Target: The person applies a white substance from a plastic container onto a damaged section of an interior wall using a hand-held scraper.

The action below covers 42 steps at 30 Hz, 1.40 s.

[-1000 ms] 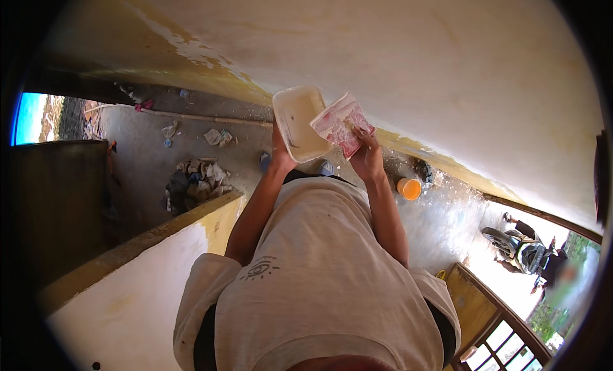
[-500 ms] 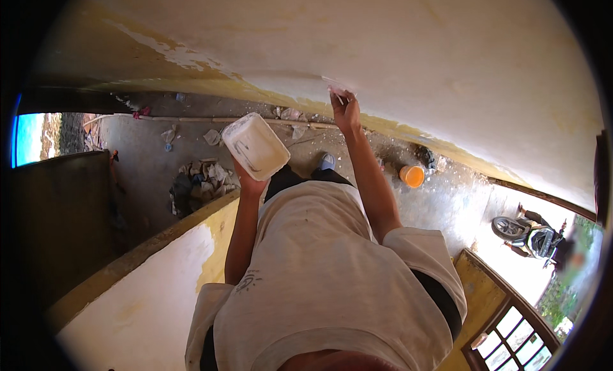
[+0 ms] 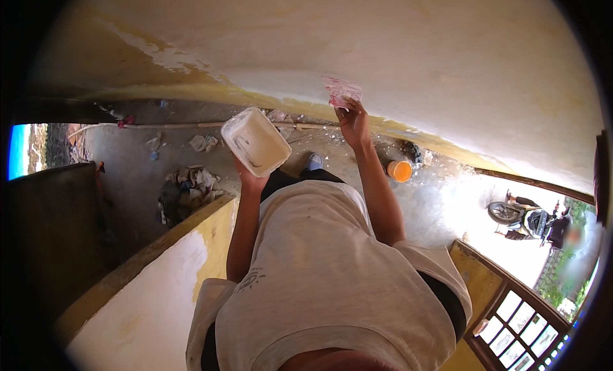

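Tub (image 3: 258, 143), rectangular, of off-white material with rounded corners, lies left of centre in the upper half of the frame, tilted so that its hollow faces the camera. Its rim carries whitish crusts, and a dark grey streak marks the pale interior. Right of it, in the upper centre, is a flat, roughly four-sided, pink-and-white sheet-like tool (image 3: 342, 91), its face mottled with pale smears. Behind the tool spreads a broad off-white wall (image 3: 440, 71), with a yellow band along its lower edge.

The underside of the tub is hidden, as are most of the fingers beneath it. The lower edge of the tool is partly covered by fingertips; whether its far side touches the wall cannot be told. The fisheye rim cuts off the corners of the frame, and the motorcycle (image 3: 533, 223) at the right is small and partly washed out by glare.

The left hand (image 3: 251, 179) is curled against the lower left of the tub and supports it; its exact finger positions cannot be made out. The right hand (image 3: 354, 125) is partly closed, pinching the lower edge of the tool between thumb and fingers. Below and to the right of this hand, an orange round bucket (image 3: 400, 172) stands on the grey floor (image 3: 428, 202).
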Motion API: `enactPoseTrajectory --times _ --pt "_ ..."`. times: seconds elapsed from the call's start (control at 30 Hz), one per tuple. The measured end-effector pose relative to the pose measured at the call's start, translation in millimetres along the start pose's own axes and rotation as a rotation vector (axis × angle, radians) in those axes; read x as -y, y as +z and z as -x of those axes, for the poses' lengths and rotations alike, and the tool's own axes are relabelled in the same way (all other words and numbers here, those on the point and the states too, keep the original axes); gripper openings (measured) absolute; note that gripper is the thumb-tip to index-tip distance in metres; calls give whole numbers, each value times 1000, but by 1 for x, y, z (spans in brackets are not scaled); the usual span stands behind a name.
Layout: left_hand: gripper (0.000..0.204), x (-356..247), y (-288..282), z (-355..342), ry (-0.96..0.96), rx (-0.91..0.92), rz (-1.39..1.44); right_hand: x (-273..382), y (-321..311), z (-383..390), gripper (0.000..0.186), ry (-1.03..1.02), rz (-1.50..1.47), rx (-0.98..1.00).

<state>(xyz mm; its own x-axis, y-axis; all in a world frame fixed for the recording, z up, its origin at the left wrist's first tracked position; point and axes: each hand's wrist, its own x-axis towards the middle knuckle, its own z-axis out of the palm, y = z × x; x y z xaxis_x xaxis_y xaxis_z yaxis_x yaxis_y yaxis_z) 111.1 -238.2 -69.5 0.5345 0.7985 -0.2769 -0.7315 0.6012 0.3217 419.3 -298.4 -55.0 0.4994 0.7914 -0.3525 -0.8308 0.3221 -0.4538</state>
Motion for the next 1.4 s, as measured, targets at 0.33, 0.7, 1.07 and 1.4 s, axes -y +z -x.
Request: enactPoseTrajectory --times 0.33,0.7,1.07,1.4 --pt "63 -15 -4 3 37 13 -106 -41 -29 -66 16 66 -54 -154" --pt "60 1 13 -6 -95 50 -24 93 121 47 26 -85 -249 235" --pt "62 4 14 -8 23 112 -55 17 20 27 18 20 80 44" --pt "63 -20 -5 -20 58 97 -89 -55 -14 -64 17 90 4 -136"
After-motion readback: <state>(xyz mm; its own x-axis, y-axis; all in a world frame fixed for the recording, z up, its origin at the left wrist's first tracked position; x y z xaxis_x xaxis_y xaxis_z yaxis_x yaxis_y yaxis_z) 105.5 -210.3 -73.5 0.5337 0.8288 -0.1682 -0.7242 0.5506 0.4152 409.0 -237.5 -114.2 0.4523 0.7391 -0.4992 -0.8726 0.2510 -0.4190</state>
